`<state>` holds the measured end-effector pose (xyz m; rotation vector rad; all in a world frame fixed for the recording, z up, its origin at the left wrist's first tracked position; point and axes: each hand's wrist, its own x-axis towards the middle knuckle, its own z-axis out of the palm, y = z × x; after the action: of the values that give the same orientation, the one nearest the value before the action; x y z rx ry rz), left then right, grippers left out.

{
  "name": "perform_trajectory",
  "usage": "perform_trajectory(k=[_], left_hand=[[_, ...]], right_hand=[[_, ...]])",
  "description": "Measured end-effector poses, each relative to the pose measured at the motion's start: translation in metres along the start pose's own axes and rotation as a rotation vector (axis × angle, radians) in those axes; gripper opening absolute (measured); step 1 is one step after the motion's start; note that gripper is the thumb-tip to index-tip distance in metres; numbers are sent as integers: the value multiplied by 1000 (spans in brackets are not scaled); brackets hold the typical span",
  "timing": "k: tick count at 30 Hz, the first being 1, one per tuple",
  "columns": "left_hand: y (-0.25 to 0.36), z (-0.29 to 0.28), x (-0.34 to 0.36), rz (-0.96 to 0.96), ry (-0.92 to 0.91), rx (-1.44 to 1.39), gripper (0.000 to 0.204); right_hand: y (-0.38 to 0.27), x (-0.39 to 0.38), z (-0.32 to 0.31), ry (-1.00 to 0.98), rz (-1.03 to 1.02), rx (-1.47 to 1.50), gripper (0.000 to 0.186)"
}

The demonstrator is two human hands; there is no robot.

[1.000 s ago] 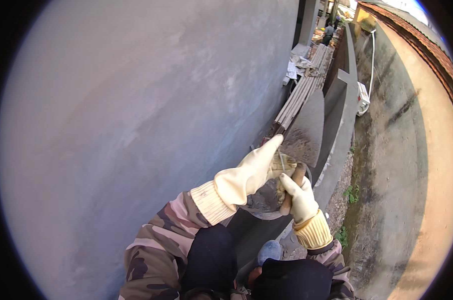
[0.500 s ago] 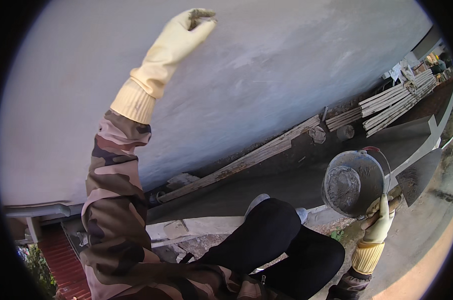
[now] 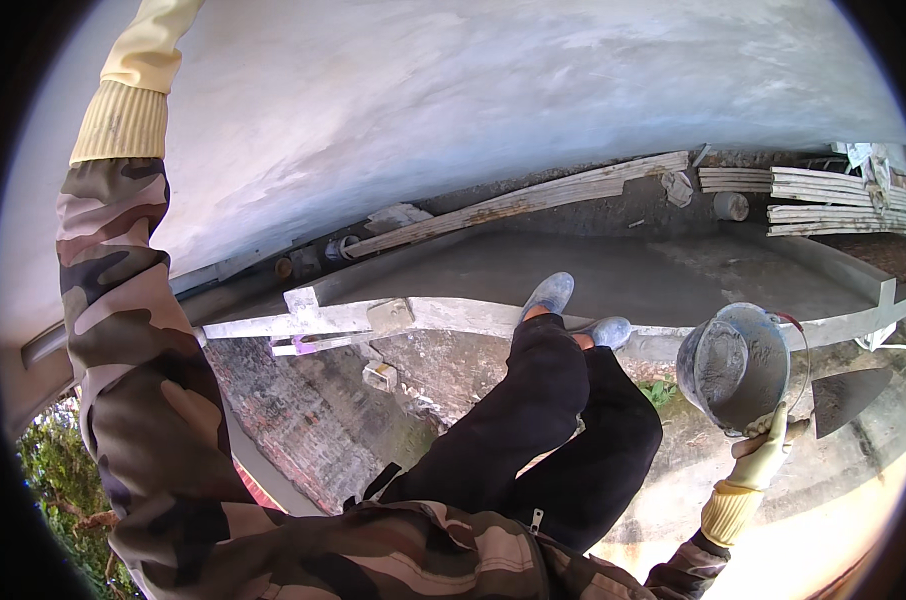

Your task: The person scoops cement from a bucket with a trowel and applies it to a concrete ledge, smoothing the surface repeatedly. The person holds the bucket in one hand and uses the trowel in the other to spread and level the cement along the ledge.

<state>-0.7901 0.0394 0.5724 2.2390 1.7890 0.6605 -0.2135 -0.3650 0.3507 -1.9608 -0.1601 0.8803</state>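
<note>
My left hand (image 3: 151,40), in a cream glove, reaches up along the grey plastered wall (image 3: 473,70); its fingers are out of frame beyond the top edge. At the lower right, my gloved right hand (image 3: 760,452) grips a bucket (image 3: 753,355) by its handle together with the wooden handle of a flat metal trowel (image 3: 851,398). The bucket is tilted toward me and coated with grey mortar, with a lump of it inside. The trowel blade sticks out to the right of the bucket.
My shoes (image 3: 545,295) are at a concrete ledge (image 3: 448,310) bordering a dark channel (image 3: 663,275). Long boards (image 3: 533,203) and bundled pale lengths (image 3: 843,215) lie along the wall base. A weathered surface (image 3: 303,410) drops below the ledge, with foliage (image 3: 53,470) at lower left.
My view has swung left to face the wall. My left hand moved off the right hand, upward and leftward until its fingers left the frame. The right hand still carries bucket and trowel.
</note>
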Motion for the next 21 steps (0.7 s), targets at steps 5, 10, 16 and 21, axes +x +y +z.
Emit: perform_trajectory(k=[5, 10, 16, 21], left_hand=[[-19, -5, 32, -187, -11, -61, 36], [-51, -18, 34, -222, -100, -80, 46], [-51, -8, 40, -227, -110, -34, 45], [-18, 20, 59, 9, -235, -35, 40]], right_hand=[[-3, -22, 1, 27, -3, -87, 34], [27, -41, -13, -5, 154, -145, 31], [67, -69, 11, 71, 128, -75, 32], [63, -70, 22, 311, 141, 146, 44]])
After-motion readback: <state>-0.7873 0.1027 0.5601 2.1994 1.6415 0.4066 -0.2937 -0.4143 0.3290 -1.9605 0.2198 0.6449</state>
